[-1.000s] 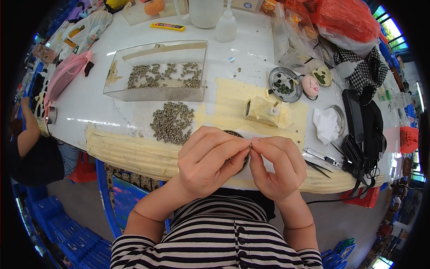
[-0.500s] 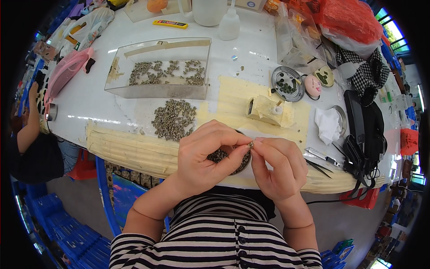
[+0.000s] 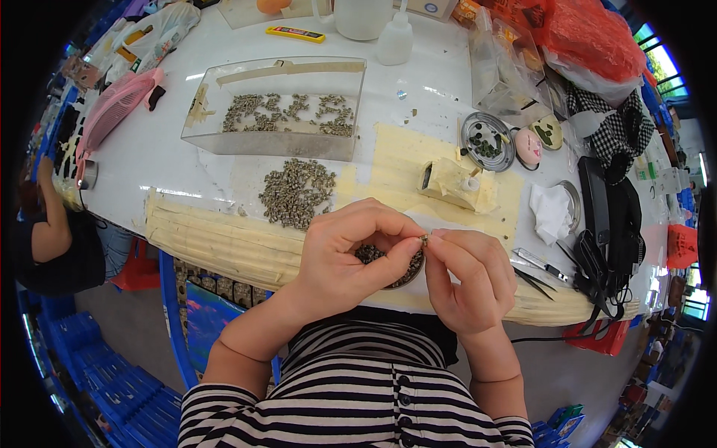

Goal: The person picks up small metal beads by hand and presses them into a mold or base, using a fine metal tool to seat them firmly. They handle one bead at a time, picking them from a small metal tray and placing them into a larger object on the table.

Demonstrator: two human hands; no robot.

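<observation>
My left hand [image 3: 347,257] and my right hand [image 3: 474,280] meet at the fingertips above the table's near edge. Between their thumbs and index fingers is a tiny metal fitting [image 3: 424,240], pinched from both sides; its exact shape is too small to tell. Under my left hand, a round dish holds many small metal fittings [image 3: 409,275], partly hidden by the fingers. A loose heap of similar fittings [image 3: 297,193] lies beyond my left hand. Behind that heap stands a clear plastic box [image 3: 272,145] with more fittings spread in clumps on its bottom.
Right of centre sits a tape-wrapped block [image 3: 459,190]. Farther right are a metal dish [image 3: 512,153] of dark green bits, a crumpled tissue [image 3: 549,213], a utility knife [image 3: 541,263], tweezers [image 3: 535,282] and a black bag [image 3: 616,216]. Another person [image 3: 56,239] sits at the left.
The head view has shifted slightly, so the table's things appear a little to the right. Both hands keep the tiny fitting pinched, with barely changed fingers.
</observation>
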